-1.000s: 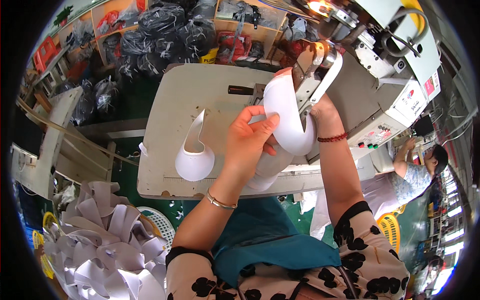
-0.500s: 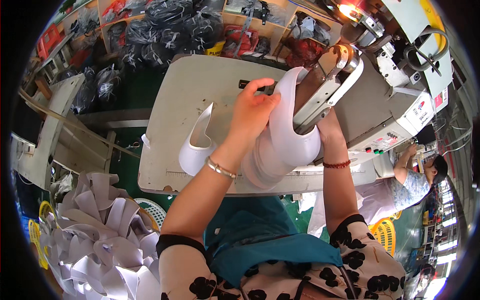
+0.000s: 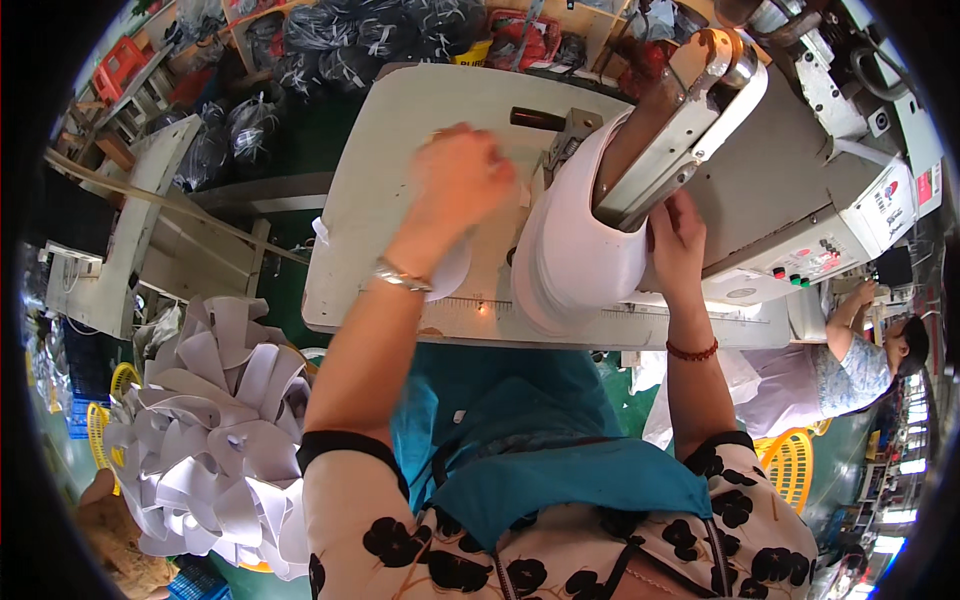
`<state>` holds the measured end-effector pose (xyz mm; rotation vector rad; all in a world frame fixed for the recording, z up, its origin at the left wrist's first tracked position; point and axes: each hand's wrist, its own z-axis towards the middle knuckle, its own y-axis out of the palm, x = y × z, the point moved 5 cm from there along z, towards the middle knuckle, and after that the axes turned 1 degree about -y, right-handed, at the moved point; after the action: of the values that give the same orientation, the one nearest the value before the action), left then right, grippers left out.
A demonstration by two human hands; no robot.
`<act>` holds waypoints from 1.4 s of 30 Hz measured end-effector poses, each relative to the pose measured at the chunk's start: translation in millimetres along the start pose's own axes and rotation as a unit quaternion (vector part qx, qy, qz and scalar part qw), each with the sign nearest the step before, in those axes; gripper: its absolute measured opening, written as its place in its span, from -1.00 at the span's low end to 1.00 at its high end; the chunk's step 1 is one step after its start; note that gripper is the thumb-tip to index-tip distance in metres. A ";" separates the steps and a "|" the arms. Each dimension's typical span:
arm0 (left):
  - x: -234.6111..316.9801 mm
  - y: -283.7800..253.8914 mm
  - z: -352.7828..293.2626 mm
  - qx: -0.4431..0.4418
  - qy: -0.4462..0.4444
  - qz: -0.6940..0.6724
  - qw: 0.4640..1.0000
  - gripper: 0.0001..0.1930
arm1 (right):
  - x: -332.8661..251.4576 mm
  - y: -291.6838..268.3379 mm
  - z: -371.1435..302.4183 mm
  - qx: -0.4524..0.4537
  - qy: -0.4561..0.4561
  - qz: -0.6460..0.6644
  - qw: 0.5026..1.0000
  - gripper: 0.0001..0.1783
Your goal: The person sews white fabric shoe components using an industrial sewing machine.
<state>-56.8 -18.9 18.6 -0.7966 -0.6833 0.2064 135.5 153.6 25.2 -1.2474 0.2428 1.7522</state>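
Stacked white curved pieces [image 3: 585,245], smooth and collar-like, hang around the metal arm [image 3: 660,150] of a machine. Against their right side my right hand [image 3: 678,240] has its fingers curled, apparently gripping their edge; part of the hand is hidden. My left hand [image 3: 460,185] is apart from the stack, over the tabletop to its left, and motion smears its fingers. Beneath my left wrist another white curved piece [image 3: 452,272] lies on the table, mostly covered by my forearm. A black-handled lever [image 3: 537,119] sits behind the stack.
The pale worktable [image 3: 390,130] carries a ruler strip along its near edge. At lower left stands a large heap of white cut pieces [image 3: 215,420]. Black bagged bundles [image 3: 375,35] fill the far shelves. A co-worker [image 3: 850,365] is at the right, near a yellow basket [image 3: 788,468].
My left hand has left the white pieces and moved left over the table. My right hand's fingers now show beside the stack. The whole view has shifted, with the table higher in it.
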 end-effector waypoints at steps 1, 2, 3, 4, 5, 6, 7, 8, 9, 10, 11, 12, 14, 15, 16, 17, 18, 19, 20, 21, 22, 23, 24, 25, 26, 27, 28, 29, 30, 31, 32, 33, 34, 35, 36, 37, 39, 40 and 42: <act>-9.5 -9.2 -2.9 -0.055 -0.037 0.063 0.996 -0.74 | 2.6 -3.9 -7.8 0.014 0.032 0.024 0.999 -0.86; -7.7 -10.3 -7.5 -0.060 -0.033 0.065 0.996 -0.74 | 5.4 -6.2 -15.2 0.019 0.036 0.026 0.999 -0.86; -10.7 -7.3 -12.8 -0.106 -0.073 0.154 0.980 -0.75 | 7.1 -8.9 -21.5 0.030 0.019 0.045 0.998 -0.86; -15.1 -4.4 -15.7 -0.150 -0.111 0.241 0.952 -0.75 | 7.9 -11.9 -26.8 0.042 0.001 0.063 0.997 -0.86; -21.2 -6.4 -19.7 -0.151 -0.112 0.249 0.950 -0.75 | 4.7 -8.8 -32.9 0.042 0.004 0.071 0.997 -0.86; -32.8 0.1 -22.4 -0.164 -0.129 0.247 0.946 -0.75 | -1.3 -5.7 -36.0 0.028 -0.017 0.061 0.998 -0.85; -44.2 5.1 -25.8 -0.176 -0.145 0.245 0.942 -0.75 | -7.8 -3.2 -39.1 0.016 -0.039 0.051 0.998 -0.85; -52.5 9.0 -27.1 -0.175 -0.144 0.250 0.941 -0.75 | -10.1 -4.8 -40.5 0.018 -0.039 0.055 0.998 -0.85; -56.2 8.3 -27.4 -0.143 -0.136 0.231 0.953 -0.74 | -15.5 -9.0 -43.1 0.021 -0.069 0.058 0.996 -0.85; -61.0 4.7 -27.7 -0.110 -0.128 0.211 0.963 -0.72 | -23.1 -12.2 -46.4 0.023 -0.099 0.061 0.993 -0.84; -59.7 -0.5 -28.2 -0.112 -0.122 0.213 0.963 -0.72 | -28.7 -15.6 -49.7 0.030 -0.097 0.062 0.993 -0.84; -48.9 -10.3 -27.5 -0.082 -0.092 0.044 0.991 -0.74 | -33.9 -13.9 -50.3 -0.021 -0.051 0.156 0.986 -0.84; -21.6 -29.2 -29.6 -0.020 -0.056 -0.218 0.974 -0.79 | -46.5 -8.2 -54.8 -0.123 0.043 0.226 0.965 -0.82; -6.0 -40.8 -37.4 0.010 -0.060 -0.302 0.951 -0.82 | -56.6 -1.0 -57.0 -0.171 0.073 0.225 0.956 -0.82; 16.8 -49.7 -44.0 -0.007 -0.064 -0.348 0.935 -0.84 | -67.3 6.0 -58.7 -0.215 0.103 0.221 0.946 -0.81; 37.6 -62.3 -54.1 -0.020 -0.072 -0.386 0.920 -0.86 | -79.3 14.0 -58.7 -0.208 0.103 0.227 0.946 -0.81; 57.4 -76.5 -64.2 -0.008 -0.021 -0.331 0.943 -0.85 | -93.7 25.7 -59.3 -0.207 0.100 0.272 0.934 -0.81; 74.2 -82.8 -70.3 0.001 0.036 -0.282 0.959 -0.81 | -101.1 29.1 -59.5 -0.200 0.098 0.311 0.924 -0.81; 86.9 -91.5 -76.6 0.029 0.125 -0.210 0.969 -0.76 | -100.2 30.9 -57.3 -0.195 0.096 0.316 0.924 -0.81; 105.5 -98.4 -79.9 0.056 0.213 -0.138 0.966 -0.70 | -97.3 32.8 -51.1 -0.211 0.061 0.327 0.919 -0.81; 120.2 -104.9 -84.7 -0.005 0.185 -0.142 0.972 -0.68 | -97.4 32.7 -48.1 -0.227 0.024 0.336 0.914 -0.81; 121.4 -109.2 -88.0 -0.001 0.187 -0.166 0.968 -0.65 | -100.5 31.4 -47.0 -0.225 0.021 0.340 0.913 -0.81; 122.2 -113.1 -88.4 0.011 0.214 -0.121 0.969 -0.63 | -108.5 28.0 -45.9 -0.228 -0.009 0.341 0.912 -0.81; 123.4 -116.3 -88.6 0.025 0.240 -0.076 0.967 -0.62 | -116.1 24.1 -45.0 -0.230 -0.040 0.341 0.911 -0.81; 125.4 -118.0 -88.9 0.027 0.248 -0.074 0.966 -0.62 | -121.9 21.4 -45.6 -0.243 -0.068 0.310 0.917 -0.82; 128.0 -120.6 -90.7 0.035 0.257 -0.073 0.963 -0.64 | -123.6 17.6 -45.0 -0.238 -0.075 0.309 0.918 -0.82; 130.7 -123.1 -91.4 0.044 0.267 -0.072 0.960 -0.65 | -123.3 13.4 -43.6 -0.229 -0.063 0.321 0.917 -0.82; 136.4 -127.1 -83.0 -0.010 0.262 -0.137 0.955 -0.68 | -119.9 5.0 -39.3 -0.214 -0.051 0.327 0.919 -0.81; 120.2 -130.5 -86.6 -0.010 0.267 -0.248 0.931 -0.65 | -117.7 1.6 -33.1 -0.211 -0.065 0.324 0.920 -0.80; 106.0 -131.1 -87.6 -0.012 0.268 -0.356 0.895 -0.62 | -119.6 -5.9 -26.9 -0.204 -0.075 0.324 0.921 -0.80; 108.6 -135.0 -77.6 0.083 0.222 -0.350 0.906 -0.62 | -125.1 -6.5 -25.2 -0.251 -0.096 0.295 0.917 -0.79; 117.2 -135.5 -66.7 0.173 0.174 -0.345 0.906 -0.60 | -129.8 -9.8 -25.8 -0.292 -0.113 0.263 0.913 -0.77; 123.6 -122.0 -55.5 0.055 0.106 -0.401 0.908 -0.60 | -135.7 -11.8 -23.9 -0.284 -0.132 0.242 0.918 -0.77; 133.1 -121.8 -53.7 0.054 0.112 -0.400 0.908 -0.60 | -136.8 -14.0 -20.9 -0.280 -0.137 0.242 0.919 -0.77; 141.7 -108.2 -51.8 -0.068 0.058 -0.437 0.895 -0.63 | -136.3 -14.6 -17.0 -0.292 -0.135 0.227 0.919 -0.77; 147.5 -95.5 -52.7 -0.188 0.000 -0.464 0.865 -0.66 | -135.8 -15.5 -13.3 -0.305 -0.133 0.213 0.919 -0.76; 140.4 -87.7 -37.6 -0.240 0.004 -0.492 0.837 -0.67 | -134.5 -17.9 -6.5 -0.329 -0.079 0.290 0.895 -0.75; 139.7 -83.2 -33.1 -0.291 0.003 -0.521 0.802 -0.67 | -132.3 -16.4 -5.1 -0.340 -0.048 0.303 0.889 -0.74; 153.4 -84.3 -26.5 -0.269 -0.002 -0.537 0.800 -0.65 | -129.6 -19.0 -1.3 -0.344 -0.023 0.321 0.882 -0.73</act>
<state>71.4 -29.0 140.3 -0.8208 -1.1229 -1.0738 156.4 89.1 137.4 -1.7521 -0.0179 2.5776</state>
